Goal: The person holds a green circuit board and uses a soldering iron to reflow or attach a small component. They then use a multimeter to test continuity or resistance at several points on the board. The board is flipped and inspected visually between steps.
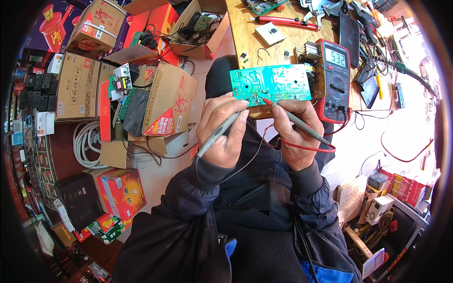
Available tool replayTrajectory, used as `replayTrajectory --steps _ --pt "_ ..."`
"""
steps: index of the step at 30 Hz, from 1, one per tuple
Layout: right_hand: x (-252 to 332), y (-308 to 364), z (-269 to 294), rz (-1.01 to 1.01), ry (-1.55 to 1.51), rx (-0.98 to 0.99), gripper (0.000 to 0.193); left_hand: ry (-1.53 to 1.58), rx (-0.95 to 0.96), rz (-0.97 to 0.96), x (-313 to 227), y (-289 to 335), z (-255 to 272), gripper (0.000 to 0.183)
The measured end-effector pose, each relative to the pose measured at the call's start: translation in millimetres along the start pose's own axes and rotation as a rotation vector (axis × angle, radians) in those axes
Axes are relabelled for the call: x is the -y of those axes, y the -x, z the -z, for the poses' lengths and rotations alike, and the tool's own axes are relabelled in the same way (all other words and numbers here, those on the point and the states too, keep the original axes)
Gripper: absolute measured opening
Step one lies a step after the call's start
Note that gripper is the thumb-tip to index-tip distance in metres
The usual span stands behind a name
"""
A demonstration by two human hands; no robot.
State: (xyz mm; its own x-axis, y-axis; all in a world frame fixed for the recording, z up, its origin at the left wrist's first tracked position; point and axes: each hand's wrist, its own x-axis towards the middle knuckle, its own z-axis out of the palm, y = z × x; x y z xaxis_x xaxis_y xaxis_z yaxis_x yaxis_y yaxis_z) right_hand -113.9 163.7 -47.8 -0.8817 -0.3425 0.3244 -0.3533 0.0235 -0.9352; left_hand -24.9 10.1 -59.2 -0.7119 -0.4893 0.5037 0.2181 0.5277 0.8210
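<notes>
Both of my hands hold multimeter probes over a green circuit board [269, 82] at the front edge of the wooden workbench. My left hand [222, 122] is closed around a grey test probe [218, 135], its tip at the lower middle of the board. My right hand [297, 129] grips a second grey probe [306, 126] with a red tip, slanting onto the board close to the first. Whether either tip touches a solder joint is too small to tell. Right of the board lies a red-rimmed digital multimeter [334, 80], its display lit and leads plugged in.
On the workbench [243, 35] lie a red pen-shaped tool [288, 21], a white block [270, 34] and a black phone-like slab [348, 37]. Cardboard boxes [171, 101] of electronic parts crowd the left. A coiled pale hose [87, 144] rests beside them. The red lead [306, 147] loops below my right hand.
</notes>
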Motion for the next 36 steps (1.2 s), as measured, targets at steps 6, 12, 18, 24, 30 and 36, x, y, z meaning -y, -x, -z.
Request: replayTrajectory --steps 6,12,18,24,30,36 --pt "1.2 0.7 -0.8 -0.042 -0.016 -0.006 0.013 0.037 0.001 0.039 -1.4 0.6 -0.6 0.018" --pt "0.9 0.5 -1.2 -0.016 -0.004 -0.010 0.014 0.035 0.003 0.045 -1.5 0.9 -0.2 0.018" --pt "0.9 -0.1 -0.8 -0.009 0.019 -0.007 0.014 0.033 0.001 0.042 -1.3 0.9 0.0 0.017" --pt "0.6 0.5 -0.9 -0.011 0.012 -0.007 0.014 0.019 0.000 0.019 -0.1 0.4 -0.1 0.017" --pt "-0.1 0.1 -0.2 0.010 0.029 -0.001 0.014 0.014 0.018 0.016 -0.6 0.5 0.6 0.017" --pt "0.7 -0.1 -1.0 0.002 0.028 -0.003 0.014 0.032 0.001 0.041 -1.7 0.1 -0.4 0.018"
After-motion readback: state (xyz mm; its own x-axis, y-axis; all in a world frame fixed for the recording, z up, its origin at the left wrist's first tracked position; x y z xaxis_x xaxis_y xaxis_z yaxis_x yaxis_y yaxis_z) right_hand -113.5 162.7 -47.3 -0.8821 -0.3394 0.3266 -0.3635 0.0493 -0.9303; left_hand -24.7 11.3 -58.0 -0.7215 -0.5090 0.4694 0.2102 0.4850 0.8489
